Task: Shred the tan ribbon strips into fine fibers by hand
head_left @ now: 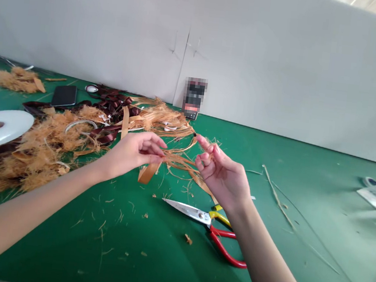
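Observation:
My left hand (133,152) pinches a bundle of thin tan ribbon strands (179,159) between thumb and fingers, with a wider tan ribbon end (149,173) hanging below. To the right, my right hand (226,175) is closed, thumb against forefinger, on fine frayed fibers of the same tan colour; how many it grips is hidden. The strands run across between the two hands, above the green table. Beneath my right hand lie scissors (196,214) with red and yellow handles, partly covered by my wrist. Behind the hands spreads a pile of tan strands (163,115).
Tan frayed fiber heaps (45,160) and dark brown ribbon (113,104) cover the left side, near a white spool (8,125) and a black phone (64,96). A pixelated dark object (193,98) leans on the grey partition (270,55). Loose threads (280,200) lie at right.

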Demonstrator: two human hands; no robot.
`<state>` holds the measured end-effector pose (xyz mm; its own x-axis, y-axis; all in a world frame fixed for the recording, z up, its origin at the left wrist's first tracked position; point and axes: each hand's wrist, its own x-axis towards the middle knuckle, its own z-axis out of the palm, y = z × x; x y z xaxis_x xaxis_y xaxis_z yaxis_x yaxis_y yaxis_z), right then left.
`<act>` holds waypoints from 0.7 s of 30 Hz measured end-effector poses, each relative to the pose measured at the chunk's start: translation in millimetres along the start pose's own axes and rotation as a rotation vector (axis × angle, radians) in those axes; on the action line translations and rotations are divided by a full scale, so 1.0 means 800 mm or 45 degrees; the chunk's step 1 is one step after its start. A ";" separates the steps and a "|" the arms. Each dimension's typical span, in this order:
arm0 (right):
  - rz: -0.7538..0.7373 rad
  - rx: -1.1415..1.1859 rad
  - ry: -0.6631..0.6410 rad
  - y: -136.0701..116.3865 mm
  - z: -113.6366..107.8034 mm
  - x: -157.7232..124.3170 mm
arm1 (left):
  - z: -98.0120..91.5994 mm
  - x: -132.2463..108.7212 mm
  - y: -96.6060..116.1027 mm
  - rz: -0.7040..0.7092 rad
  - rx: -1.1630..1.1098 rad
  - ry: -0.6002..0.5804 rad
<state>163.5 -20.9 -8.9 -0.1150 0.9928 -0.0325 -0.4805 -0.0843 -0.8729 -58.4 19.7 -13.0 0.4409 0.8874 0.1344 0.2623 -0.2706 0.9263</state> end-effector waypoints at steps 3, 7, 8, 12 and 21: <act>-0.030 0.023 0.027 -0.002 -0.003 0.002 | 0.000 0.002 -0.004 0.034 0.064 -0.001; -0.056 -0.063 0.052 -0.013 0.003 0.007 | 0.004 0.003 0.000 0.118 0.132 -0.020; -0.070 -0.115 0.036 -0.017 0.006 0.008 | 0.005 0.003 0.003 0.137 0.148 -0.023; -0.190 -0.376 -0.031 -0.036 0.022 0.015 | 0.008 0.008 0.021 0.189 0.143 -0.046; -0.357 -0.678 -0.008 -0.058 0.042 0.019 | 0.013 0.022 0.049 0.214 -0.023 0.158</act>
<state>154.5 -4.8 47.7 -0.0530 0.9703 0.2360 0.0081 0.2367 -0.9715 -31.4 20.5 21.8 0.3681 0.8696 0.3290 0.1781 -0.4133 0.8930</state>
